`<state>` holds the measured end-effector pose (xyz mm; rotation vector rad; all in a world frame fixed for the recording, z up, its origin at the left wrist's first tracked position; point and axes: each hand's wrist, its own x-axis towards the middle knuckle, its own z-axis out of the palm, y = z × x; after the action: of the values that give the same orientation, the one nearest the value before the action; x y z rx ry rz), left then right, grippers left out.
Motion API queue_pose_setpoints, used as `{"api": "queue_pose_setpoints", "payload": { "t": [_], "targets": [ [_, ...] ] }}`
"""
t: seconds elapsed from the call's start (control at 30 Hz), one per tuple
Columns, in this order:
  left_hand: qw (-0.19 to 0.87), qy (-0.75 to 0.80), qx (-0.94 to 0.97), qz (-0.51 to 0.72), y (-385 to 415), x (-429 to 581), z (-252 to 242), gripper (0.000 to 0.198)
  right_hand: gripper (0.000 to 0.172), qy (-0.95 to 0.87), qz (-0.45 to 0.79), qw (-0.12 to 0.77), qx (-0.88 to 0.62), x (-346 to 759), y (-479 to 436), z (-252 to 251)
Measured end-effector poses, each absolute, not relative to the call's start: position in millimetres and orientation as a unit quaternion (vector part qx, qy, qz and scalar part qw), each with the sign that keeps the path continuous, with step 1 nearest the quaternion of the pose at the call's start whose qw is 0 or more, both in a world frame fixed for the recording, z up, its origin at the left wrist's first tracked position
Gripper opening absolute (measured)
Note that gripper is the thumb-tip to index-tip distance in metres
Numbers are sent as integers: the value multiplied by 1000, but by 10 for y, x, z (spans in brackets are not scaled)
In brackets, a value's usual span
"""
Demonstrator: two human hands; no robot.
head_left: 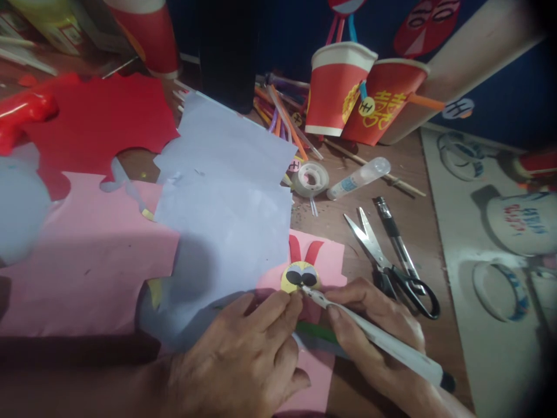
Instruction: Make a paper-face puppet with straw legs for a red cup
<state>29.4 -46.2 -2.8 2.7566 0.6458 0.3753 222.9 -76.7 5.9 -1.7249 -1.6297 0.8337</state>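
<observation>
At the left of the brown wooden table, a bright red paper sheet (113, 116) with ragged cut-out edges lies above a pale pink paper sheet (100, 249), also cut into. Next comes a large bluish-white paper sheet (226, 197). Over its lower part the left hand (243, 354) reaches in, fingertips close together at the lower edge of a round yellow paper face (300, 275); its thumb is apart from them, and I cannot tell whether the fingers pinch or only press. The face lies on pink paper just right of the bluish-white sheet, its two red paper strips (312, 252) and large black-and-white eyes already in place. Below the eyes no finished mouth shows, so that area seems the part left, though fingers cover some of it. The right hand (383, 331) has thumb and forefinger clamped on a slim white-barrelled marker (389, 342), its tip at the face just under the eyes. Beyond lie black-handled metal scissors (387, 261), blades parted, and a black-and-clear plastic pen (398, 244).
</observation>
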Motion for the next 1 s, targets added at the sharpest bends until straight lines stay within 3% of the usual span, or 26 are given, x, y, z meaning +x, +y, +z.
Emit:
{"api": "queue_pose_setpoints", "payload": {
  "t": [0.53, 1.0],
  "targets": [
    [142, 220, 957, 124, -432, 302, 22, 28, 8, -570, 257, 321, -711, 2285, -816, 123],
    [140, 222, 957, 125, -462, 282, -13, 31, 4, -656, 281, 298, -634, 2323, -773, 70]
  ]
}}
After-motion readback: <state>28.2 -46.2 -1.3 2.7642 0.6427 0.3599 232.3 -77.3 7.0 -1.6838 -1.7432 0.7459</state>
